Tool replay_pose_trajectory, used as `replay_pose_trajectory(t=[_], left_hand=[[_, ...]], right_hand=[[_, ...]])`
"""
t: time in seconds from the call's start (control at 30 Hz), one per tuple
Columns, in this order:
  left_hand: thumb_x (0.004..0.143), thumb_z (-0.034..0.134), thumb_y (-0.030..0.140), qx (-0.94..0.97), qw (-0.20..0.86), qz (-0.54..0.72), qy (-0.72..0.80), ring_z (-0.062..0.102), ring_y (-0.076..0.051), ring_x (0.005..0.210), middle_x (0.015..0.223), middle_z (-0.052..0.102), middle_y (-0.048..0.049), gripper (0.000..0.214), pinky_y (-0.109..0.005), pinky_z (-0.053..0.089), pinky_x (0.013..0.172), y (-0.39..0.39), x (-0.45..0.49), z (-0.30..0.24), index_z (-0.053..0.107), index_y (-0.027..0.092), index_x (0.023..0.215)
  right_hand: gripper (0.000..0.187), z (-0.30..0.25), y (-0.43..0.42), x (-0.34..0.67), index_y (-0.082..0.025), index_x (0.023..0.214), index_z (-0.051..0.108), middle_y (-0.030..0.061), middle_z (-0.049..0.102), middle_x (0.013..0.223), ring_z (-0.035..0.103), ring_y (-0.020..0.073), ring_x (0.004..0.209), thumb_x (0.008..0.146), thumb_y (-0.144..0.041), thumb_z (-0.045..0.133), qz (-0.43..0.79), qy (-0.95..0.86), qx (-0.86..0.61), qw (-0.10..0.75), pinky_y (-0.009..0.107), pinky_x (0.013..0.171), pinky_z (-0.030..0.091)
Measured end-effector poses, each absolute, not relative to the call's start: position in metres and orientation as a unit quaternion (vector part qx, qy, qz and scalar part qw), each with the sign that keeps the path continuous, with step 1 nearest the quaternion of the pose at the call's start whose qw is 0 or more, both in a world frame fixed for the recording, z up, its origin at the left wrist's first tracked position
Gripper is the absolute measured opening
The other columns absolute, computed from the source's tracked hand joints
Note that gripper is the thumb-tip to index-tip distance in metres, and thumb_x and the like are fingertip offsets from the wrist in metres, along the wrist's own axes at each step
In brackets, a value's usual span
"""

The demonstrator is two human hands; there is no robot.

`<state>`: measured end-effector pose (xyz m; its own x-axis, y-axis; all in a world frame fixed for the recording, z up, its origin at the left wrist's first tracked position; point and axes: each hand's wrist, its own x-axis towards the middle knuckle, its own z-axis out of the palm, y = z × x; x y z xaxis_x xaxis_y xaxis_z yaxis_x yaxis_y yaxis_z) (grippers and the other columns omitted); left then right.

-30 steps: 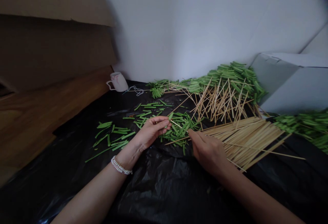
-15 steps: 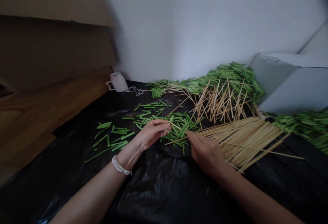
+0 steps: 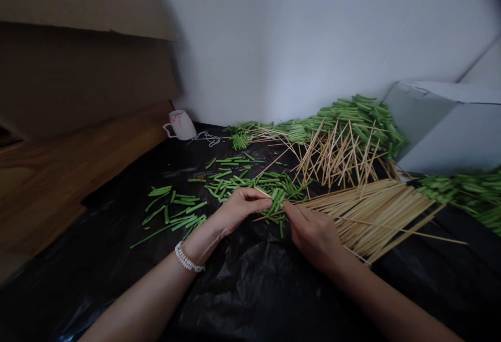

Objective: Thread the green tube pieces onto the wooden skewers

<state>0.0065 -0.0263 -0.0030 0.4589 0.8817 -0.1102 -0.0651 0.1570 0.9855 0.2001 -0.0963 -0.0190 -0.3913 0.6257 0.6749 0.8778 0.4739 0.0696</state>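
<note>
My left hand [image 3: 245, 207], with a white beaded bracelet at its wrist, pinches cut green stalk pieces [image 3: 277, 199] at a skewer's far end. They lie side by side across the skewer, between my two hands. Gripping the same thin bamboo skewer [image 3: 261, 191] from the right, my right hand [image 3: 316, 231] has its fingers closed; most of the skewer is hidden. Below and behind both hands spreads a pile of loose green stalk pieces [image 3: 231, 183]. Beside my right hand lies a thick bundle of bare skewers [image 3: 385, 211].
Black plastic sheeting [image 3: 235, 290] covers the surface. Filled skewers [image 3: 358, 115] are heaped along the wall, their sticks pointing toward me. More green pieces [image 3: 469, 193] lie at the right, near a white box [image 3: 434, 122]. A white mug [image 3: 180, 125] stands at the back left.
My left hand has moved right and slightly down, close against my right hand. The green piece it held is now on the skewer beside others. My right hand has barely moved.
</note>
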Motion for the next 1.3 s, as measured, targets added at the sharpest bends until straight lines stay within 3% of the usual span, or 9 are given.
replay_pose_trajectory(t=[0.23, 0.43, 0.53, 0.63, 0.73, 0.93, 1.17, 1.3], left_hand=[[0.068, 0.078, 0.041, 0.560, 0.476, 0.497, 0.461, 0.062, -0.019, 0.074, 0.081, 0.074, -0.0079, 0.028, -0.030, 0.047, 0.076, 0.004, -0.031, 0.020, 0.077, 0.015, 0.081], [0.075, 0.069, 0.026, 0.693, 0.233, 0.417, 0.539, 0.063, -0.024, 0.083, 0.085, 0.073, -0.0071, 0.010, -0.035, 0.043, 0.085, 0.020, -0.048, 0.002, 0.077, 0.021, 0.078], [0.081, 0.058, 0.017, 0.763, 0.136, 0.336, 0.535, 0.060, -0.026, 0.096, 0.101, 0.071, -0.0091, 0.025, -0.038, 0.041, 0.092, 0.021, -0.050, -0.009, 0.076, 0.023, 0.096], [0.087, 0.047, 0.013, 0.814, 0.081, 0.255, 0.515, 0.052, -0.027, 0.115, 0.124, 0.063, -0.0093, 0.042, -0.040, 0.038, 0.097, 0.021, -0.050, -0.017, 0.065, 0.025, 0.122], [0.090, 0.043, 0.016, 0.836, 0.067, 0.205, 0.504, 0.050, -0.027, 0.117, 0.123, 0.062, -0.0104, 0.042, -0.041, 0.038, 0.095, 0.021, -0.050, -0.020, 0.062, 0.026, 0.126], [0.085, 0.056, 0.020, 0.837, 0.050, 0.218, 0.499, 0.055, -0.026, 0.098, 0.097, 0.066, -0.0093, 0.023, -0.037, 0.041, 0.088, 0.023, -0.050, -0.013, 0.072, 0.022, 0.101], [0.082, 0.063, 0.025, 0.797, 0.149, 0.338, 0.477, 0.062, -0.022, 0.085, 0.084, 0.070, -0.0056, 0.010, -0.033, 0.043, 0.083, 0.013, -0.038, 0.001, 0.072, 0.020, 0.082], [0.078, 0.068, 0.035, 0.705, 0.286, 0.424, 0.490, 0.064, -0.019, 0.076, 0.080, 0.073, -0.0045, 0.018, -0.030, 0.045, 0.076, 0.010, -0.031, 0.002, 0.071, 0.017, 0.080]], right_hand=[[0.030, -0.019, -0.092, 0.210, -0.014, 0.108, 0.064, 0.0006, 0.064, 0.072, 0.053, 0.0124, 0.058, 0.086, -0.010, 0.044, -0.243, -0.786, -0.491, 0.286, 0.028, 0.056, 0.034], [0.030, -0.021, -0.092, 0.208, -0.014, 0.107, 0.065, 0.0010, 0.066, 0.073, 0.054, 0.0121, 0.058, 0.085, -0.009, 0.045, -0.243, -0.789, -0.487, 0.285, 0.028, 0.056, 0.033], [0.029, -0.020, -0.093, 0.207, -0.014, 0.107, 0.065, 0.0010, 0.067, 0.074, 0.055, 0.0121, 0.059, 0.086, -0.010, 0.044, -0.243, -0.789, -0.487, 0.285, 0.028, 0.057, 0.033], [0.029, -0.019, -0.093, 0.207, -0.014, 0.107, 0.064, 0.0008, 0.068, 0.076, 0.055, 0.0120, 0.058, 0.086, -0.010, 0.044, -0.239, -0.792, -0.487, 0.282, 0.029, 0.056, 0.033], [0.030, -0.019, -0.094, 0.206, -0.014, 0.106, 0.064, 0.0008, 0.068, 0.077, 0.054, 0.0124, 0.056, 0.085, -0.009, 0.044, -0.240, -0.793, -0.483, 0.284, 0.030, 0.055, 0.033], [0.030, -0.020, -0.094, 0.206, -0.014, 0.108, 0.064, 0.0013, 0.069, 0.078, 0.056, 0.0122, 0.058, 0.087, -0.010, 0.043, -0.229, -0.798, -0.478, 0.287, 0.029, 0.056, 0.033], [0.029, -0.020, -0.094, 0.206, -0.014, 0.107, 0.064, 0.0012, 0.068, 0.077, 0.057, 0.0129, 0.058, 0.087, -0.010, 0.044, -0.227, -0.798, -0.478, 0.289, 0.030, 0.056, 0.033], [0.030, -0.020, -0.094, 0.206, -0.013, 0.109, 0.064, 0.0021, 0.069, 0.080, 0.057, 0.0130, 0.059, 0.087, -0.010, 0.043, -0.225, -0.800, -0.475, 0.289, 0.029, 0.056, 0.033]])
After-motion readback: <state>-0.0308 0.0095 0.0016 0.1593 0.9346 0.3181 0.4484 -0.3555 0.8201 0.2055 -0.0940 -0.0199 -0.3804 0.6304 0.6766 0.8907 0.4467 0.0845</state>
